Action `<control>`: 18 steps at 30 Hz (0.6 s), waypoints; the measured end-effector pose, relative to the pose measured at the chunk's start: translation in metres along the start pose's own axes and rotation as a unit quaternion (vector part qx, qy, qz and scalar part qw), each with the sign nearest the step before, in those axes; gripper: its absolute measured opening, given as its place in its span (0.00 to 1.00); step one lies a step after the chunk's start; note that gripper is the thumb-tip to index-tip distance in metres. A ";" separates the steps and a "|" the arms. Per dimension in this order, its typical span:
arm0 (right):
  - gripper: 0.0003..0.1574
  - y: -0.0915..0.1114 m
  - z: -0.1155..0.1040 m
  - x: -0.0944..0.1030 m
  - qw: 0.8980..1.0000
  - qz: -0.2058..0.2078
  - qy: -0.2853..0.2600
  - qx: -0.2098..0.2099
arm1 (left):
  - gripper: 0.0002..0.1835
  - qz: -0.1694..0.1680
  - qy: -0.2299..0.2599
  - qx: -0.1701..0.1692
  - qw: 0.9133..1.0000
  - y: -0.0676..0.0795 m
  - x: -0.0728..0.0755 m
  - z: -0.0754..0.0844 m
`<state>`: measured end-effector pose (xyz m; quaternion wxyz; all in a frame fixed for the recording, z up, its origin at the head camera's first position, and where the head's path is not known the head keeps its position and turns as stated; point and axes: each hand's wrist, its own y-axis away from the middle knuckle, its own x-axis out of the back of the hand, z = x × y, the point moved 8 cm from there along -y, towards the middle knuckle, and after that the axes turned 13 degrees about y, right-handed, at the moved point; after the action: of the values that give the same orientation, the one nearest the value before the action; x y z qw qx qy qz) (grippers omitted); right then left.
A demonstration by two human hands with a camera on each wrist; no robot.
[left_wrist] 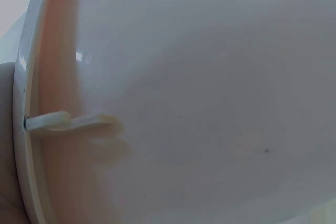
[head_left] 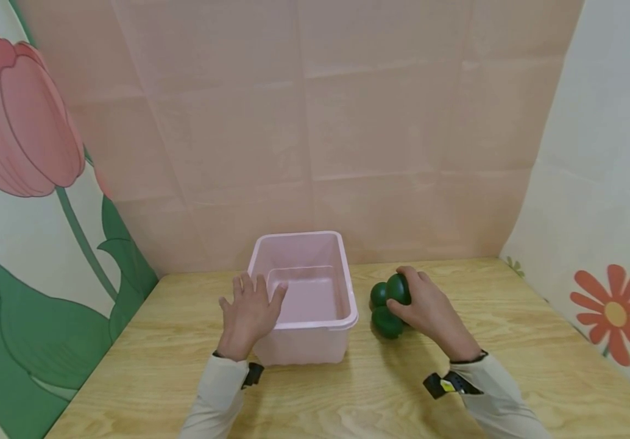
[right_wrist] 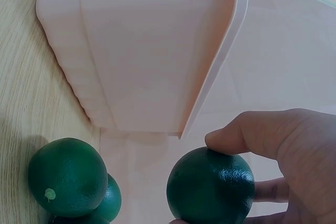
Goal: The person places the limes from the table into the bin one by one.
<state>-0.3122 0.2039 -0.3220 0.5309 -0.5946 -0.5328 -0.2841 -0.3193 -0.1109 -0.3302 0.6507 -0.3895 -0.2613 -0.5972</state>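
Note:
My right hand (head_left: 430,311) pinches a round, dark green lime (right_wrist: 210,187) between thumb and fingers. In the right wrist view it is held up off the table, to the right of the other limes (right_wrist: 67,177), which lie close together. The head view shows it overlapping this small group, just right of a pale pink plastic bin (head_left: 309,346). My left hand (head_left: 250,314) is at the bin's front left rim, its fingers spread and straight. The left wrist view is mostly filled by the bin's wall (left_wrist: 210,103), with a sliver of the hand behind the rim.
The bin stands open side up on a wood-grain table (head_left: 183,341), near a plain pink backdrop (head_left: 381,140). Flower-printed panels rise on both sides, with a tulip (head_left: 35,122) at left and a red flower (head_left: 615,314) at right.

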 end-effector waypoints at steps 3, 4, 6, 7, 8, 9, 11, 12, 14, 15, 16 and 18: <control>0.41 0.000 0.000 0.000 1.000 0.002 -0.002 0.001 | 0.45 0.000 -0.003 -0.002 1.000 0.000 0.000 0.000; 0.41 0.000 0.000 0.001 1.000 0.002 -0.002 0.001 | 0.45 0.000 -0.003 -0.002 1.000 0.000 0.000 0.000; 0.42 0.000 -0.001 0.001 1.000 0.005 -0.005 0.002 | 0.45 -0.001 -0.004 -0.002 1.000 0.000 0.000 0.000; 0.42 0.000 -0.001 0.002 1.000 0.006 -0.006 0.004 | 0.45 -0.001 -0.004 -0.002 1.000 0.001 0.000 0.000; 0.42 0.000 -0.002 0.002 1.000 0.008 -0.006 0.005 | 0.44 0.000 -0.004 -0.002 1.000 0.001 0.000 0.000; 0.42 0.000 -0.002 0.003 1.000 0.010 -0.006 0.007 | 0.44 0.000 -0.004 -0.002 1.000 0.001 0.000 0.000; 0.42 0.000 -0.003 0.004 1.000 0.015 -0.007 0.010 | 0.44 0.001 -0.002 -0.001 1.000 0.001 0.001 0.000; 0.42 0.000 -0.004 0.005 1.000 0.017 -0.007 0.012 | 0.44 0.001 -0.001 -0.001 1.000 0.001 0.001 0.000; 0.42 0.001 -0.005 0.006 1.000 0.021 -0.007 0.014 | 0.44 0.001 0.000 -0.001 1.000 0.001 0.001 0.000; 0.42 0.001 -0.005 0.007 1.000 0.023 -0.008 0.015 | 0.44 0.001 0.001 -0.001 1.000 0.001 0.001 0.000; 0.42 0.001 -0.006 0.007 0.999 0.026 -0.009 0.017 | 0.44 0.001 0.001 -0.001 1.000 0.001 0.001 0.000; 0.42 0.001 -0.006 0.008 0.999 0.031 -0.009 0.020 | 0.44 -0.001 0.003 0.001 1.000 0.000 0.000 0.000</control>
<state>-0.3079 0.2008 -0.3134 0.5463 -0.6025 -0.5248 -0.2514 -0.3187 -0.1108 -0.3297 0.6514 -0.3869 -0.2598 -0.5987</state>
